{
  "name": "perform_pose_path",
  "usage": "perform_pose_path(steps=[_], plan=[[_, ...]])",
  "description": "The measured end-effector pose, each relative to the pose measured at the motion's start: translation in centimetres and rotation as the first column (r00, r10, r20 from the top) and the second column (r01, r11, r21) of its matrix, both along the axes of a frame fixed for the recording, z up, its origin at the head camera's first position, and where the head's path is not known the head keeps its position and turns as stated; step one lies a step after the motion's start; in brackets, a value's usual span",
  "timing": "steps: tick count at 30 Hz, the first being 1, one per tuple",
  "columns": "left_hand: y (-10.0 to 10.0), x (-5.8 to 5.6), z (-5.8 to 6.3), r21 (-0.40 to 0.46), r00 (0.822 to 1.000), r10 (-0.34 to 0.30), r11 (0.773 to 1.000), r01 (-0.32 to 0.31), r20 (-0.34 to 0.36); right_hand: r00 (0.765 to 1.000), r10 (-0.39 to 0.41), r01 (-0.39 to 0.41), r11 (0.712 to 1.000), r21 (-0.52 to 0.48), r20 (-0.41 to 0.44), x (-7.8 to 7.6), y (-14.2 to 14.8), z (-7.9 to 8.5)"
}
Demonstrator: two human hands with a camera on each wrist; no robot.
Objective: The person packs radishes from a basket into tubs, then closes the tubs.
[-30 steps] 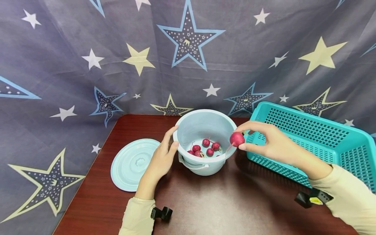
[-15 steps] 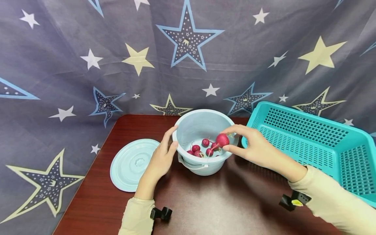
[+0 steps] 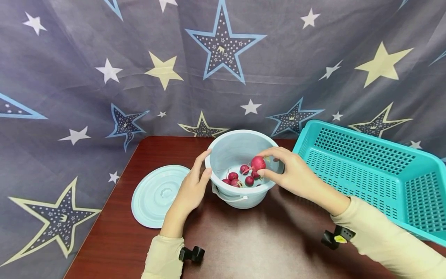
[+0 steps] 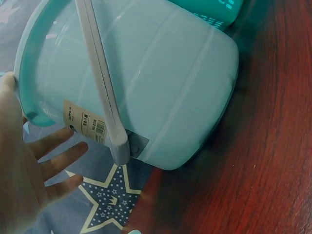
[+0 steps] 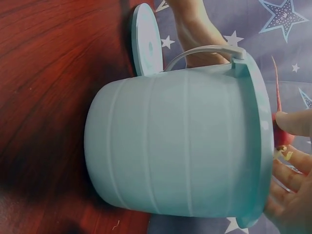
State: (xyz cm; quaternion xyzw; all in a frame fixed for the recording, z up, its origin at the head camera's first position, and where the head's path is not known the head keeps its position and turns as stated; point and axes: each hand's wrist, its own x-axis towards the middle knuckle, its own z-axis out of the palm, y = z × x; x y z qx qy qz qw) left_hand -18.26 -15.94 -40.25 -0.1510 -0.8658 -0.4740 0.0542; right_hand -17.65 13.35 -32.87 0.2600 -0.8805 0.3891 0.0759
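A pale blue bucket [image 3: 254, 199] stands on the table with several small red radishes [image 3: 249, 181] on its floor. My right hand [image 3: 296, 174] pinches a larger radish [image 3: 258, 164] between thumb and fingers, over the bucket's mouth near the right side; its thin root points left. In the right wrist view, this radish [image 5: 282, 135] shows past the rim. My left hand [image 3: 191, 189] touches the bucket's left rim with thumb and forefinger. Seen from the left wrist, the other fingers [image 4: 63, 162] are spread loosely beside the bucket wall, below its handle [image 4: 103, 78].
A round pale blue lid [image 3: 153, 209] lies on the dark red table [image 3: 258, 248] left of the bucket. To the right is a turquoise perforated basket [image 3: 362, 143], partly behind the right forearm. A star-patterned cloth [image 3: 216, 104] hangs behind the table.
My right hand has moved left from beside the basket, carrying the radish from outside the bucket's right rim to over its opening. The left hand and the bucket have stayed put.
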Motion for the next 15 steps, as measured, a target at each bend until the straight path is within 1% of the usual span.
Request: perform_pose_path(steps=[4,9,15], plan=[[0.0,0.0,-0.1,0.000,1.000,-0.001,1.000,0.001,0.001,1.000,-0.007,0.007,1.000,0.005,-0.001,-0.1,-0.1,-0.3],[0.0,0.0,-0.1,-0.005,1.000,0.004,1.000,-0.004,0.002,0.999,0.024,-0.026,0.999,-0.040,-0.043,-0.1,0.2,-0.5],[0.0,0.0,0.0,-0.005,1.000,0.004,1.000,-0.004,0.006,0.997,0.013,-0.018,0.998,-0.060,-0.080,-0.2,1.3,-0.4]])
